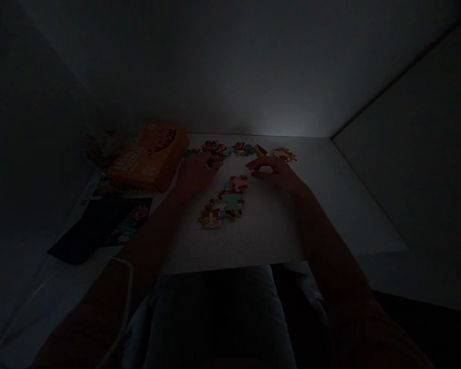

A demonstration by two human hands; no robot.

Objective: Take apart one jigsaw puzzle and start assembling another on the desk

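Your left arm reaches forward and slants inward over the table [269, 236], ending with your left hand [195, 171] palm down, its fingers bent toward the far edge. Its fingertips are at the near side of a heap of loose puzzle pieces [216, 147], with the thumb pointing inward toward your other hand. The scene is dim, and you cannot tell from this view whether those fingers pinch a piece or only rest against the heap.

Your right arm comes up from the lower right and angles inward, the wrist slightly bent. Your right hand [274, 171] arches, index finger and thumb curved toward the left hand with a gap between them; nothing shows in their grasp. Just beyond its fingers lie a small middle group of pieces [243, 148] and a green-and-yellow piece [260, 150]. Another little cluster [285, 154] sits just past its knuckles, toward the outer side.

Between your two hands and nearer to your body lies a long patch of pieces [230, 201], running slantwise from near the right thumb down toward your left forearm. Outward of your left hand stands an orange puzzle box [144, 159]. Nearer to you, outward of that forearm, are a printed sheet [132, 220] and a dark pouch [86, 230]. A pale cable [129, 287] loops across the same forearm.
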